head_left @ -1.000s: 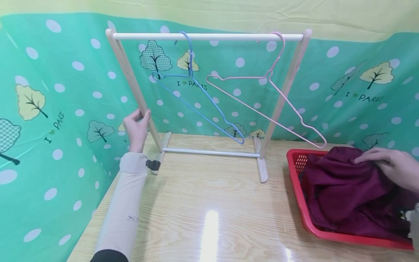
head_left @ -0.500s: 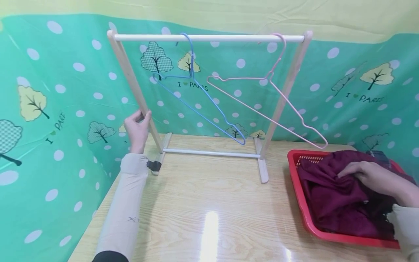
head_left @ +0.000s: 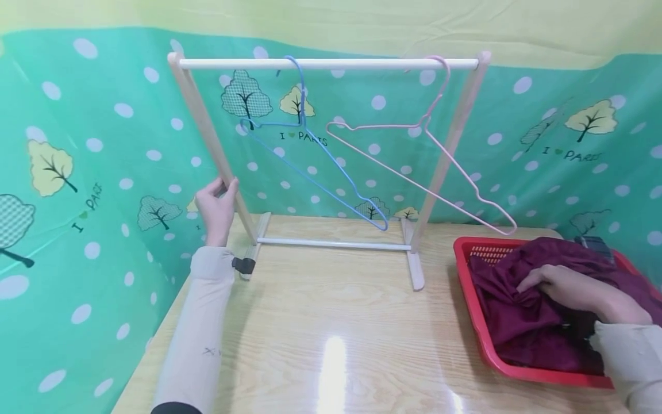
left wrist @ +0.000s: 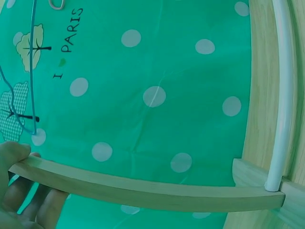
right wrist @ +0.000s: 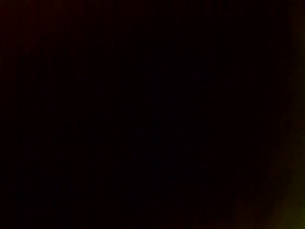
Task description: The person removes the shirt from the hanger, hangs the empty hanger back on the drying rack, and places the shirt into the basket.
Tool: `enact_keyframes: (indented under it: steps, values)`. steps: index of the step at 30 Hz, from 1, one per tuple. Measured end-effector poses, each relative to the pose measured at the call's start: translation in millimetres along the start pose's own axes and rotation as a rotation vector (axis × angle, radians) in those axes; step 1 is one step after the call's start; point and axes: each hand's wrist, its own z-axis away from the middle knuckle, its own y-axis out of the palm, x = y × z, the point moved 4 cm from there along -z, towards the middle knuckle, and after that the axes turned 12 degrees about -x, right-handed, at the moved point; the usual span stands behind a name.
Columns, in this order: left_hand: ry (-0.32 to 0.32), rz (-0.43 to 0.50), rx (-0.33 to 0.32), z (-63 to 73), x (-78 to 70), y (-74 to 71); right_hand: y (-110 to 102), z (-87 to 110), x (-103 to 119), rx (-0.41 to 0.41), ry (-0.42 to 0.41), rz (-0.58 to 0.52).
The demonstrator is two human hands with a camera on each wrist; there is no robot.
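Observation:
My left hand [head_left: 216, 211] grips the left wooden post [head_left: 206, 123] of a small clothes rack, a little below its mid-height. In the left wrist view, thumb and fingers wrap that post from both sides. A blue hanger [head_left: 331, 183] and a pink hanger [head_left: 393, 165] hang bare from the rack's white top bar [head_left: 357, 64]. Over at the right, my right hand [head_left: 574, 292] reaches down into a red plastic basket [head_left: 481, 333] and pinches a maroon garment [head_left: 517, 328] bunched there. The right wrist view is almost wholly black.
Dark plaid cloth [head_left: 597, 247] shows at the basket's back. The rack's right foot [head_left: 415, 270] stands left of the basket on the wood-look table [head_left: 289, 333]. A green dotted curtain [head_left: 119, 241] encloses the back and left side.
My right hand has moved left and lower within the basket, and the maroon garment has sunk and shifted, baring the plaid cloth. My left hand stays on the post.

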Motion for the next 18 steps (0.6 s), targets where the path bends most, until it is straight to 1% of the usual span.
enact_keyframes:
  steps: [3, 6, 9, 12, 15, 18]
  values:
    - [0.013, -0.008, -0.009, -0.1, 0.7, -0.5, -6, -4.0, 1, 0.042, 0.079, 0.041]
    - [0.039, -0.007, -0.013, -0.3, -0.9, 0.0, -14, -6.6, 3, 0.060, 0.147, 0.089]
    - [0.053, -0.004, -0.011, -1.1, -0.7, 1.0, -21, -8.0, 6, 0.057, 0.186, 0.123]
    - [0.052, 0.002, -0.009, -1.7, 1.1, 1.5, -29, -7.4, 7, 0.039, 0.203, 0.119]
    - [0.058, -0.002, -0.006, -2.0, 2.4, 1.4, -39, -5.1, 9, 0.003, 0.237, 0.116]
    - [0.064, -0.010, 0.016, -2.5, 1.9, 1.1, -52, -1.5, 13, -0.082, 0.262, 0.103]
